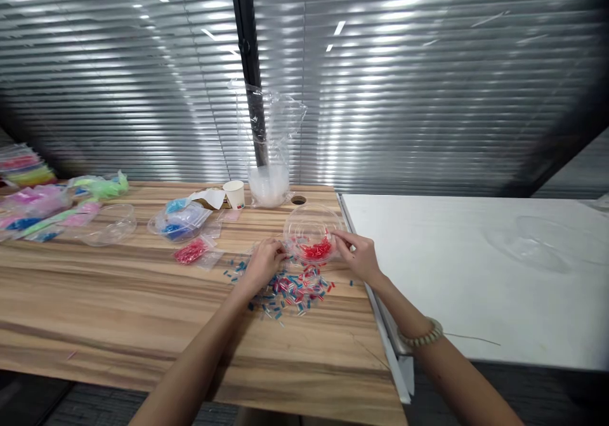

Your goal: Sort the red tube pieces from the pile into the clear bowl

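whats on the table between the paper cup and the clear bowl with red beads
In the head view, mostly bare wood between the paper cup and the clear bowl; the tall plastic bag and round table hole sit just behind that line.

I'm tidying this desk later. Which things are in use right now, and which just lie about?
In use:
- left hand on the loose bead pile
- right hand at the clear bowl of red beads

Lying about:
- paper cup
- tall plastic bag
- empty bowl
- red bead bag
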### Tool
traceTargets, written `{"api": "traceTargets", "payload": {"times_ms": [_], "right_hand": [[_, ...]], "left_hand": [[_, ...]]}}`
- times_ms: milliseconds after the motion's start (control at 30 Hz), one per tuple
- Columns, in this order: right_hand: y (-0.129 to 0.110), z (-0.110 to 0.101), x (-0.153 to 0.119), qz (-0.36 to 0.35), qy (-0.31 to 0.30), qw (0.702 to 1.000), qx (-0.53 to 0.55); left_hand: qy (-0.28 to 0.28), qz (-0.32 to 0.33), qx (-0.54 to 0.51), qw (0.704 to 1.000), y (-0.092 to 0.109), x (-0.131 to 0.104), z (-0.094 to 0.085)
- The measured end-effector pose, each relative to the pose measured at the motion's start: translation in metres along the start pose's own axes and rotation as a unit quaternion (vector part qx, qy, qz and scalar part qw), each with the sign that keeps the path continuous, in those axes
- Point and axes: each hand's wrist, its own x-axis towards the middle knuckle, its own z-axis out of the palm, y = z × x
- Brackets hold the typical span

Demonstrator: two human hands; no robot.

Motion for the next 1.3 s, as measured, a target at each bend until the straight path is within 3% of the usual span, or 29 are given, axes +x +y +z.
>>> {"api": "traceTargets", "payload": {"times_ms": [633, 867, 1300], "right_hand": [[0.002, -0.002, 0.002, 0.000, 0.013, 1.000, -0.011], [0.005, -0.006, 0.003, 0.007, 0.053, 0.999, -0.008], [0.012, -0.016, 0.009, 0.015, 0.113, 0.993, -0.033]], "left_hand": [[-0.009, 0.047, -0.015, 0.999, 0.006, -0.002, 0.004], [0.000, 0.036, -0.035, 0.999, 0.004, -0.002, 0.006], [-0.062, -0.008, -0.050, 0.997, 0.010, -0.005, -0.008]]}}
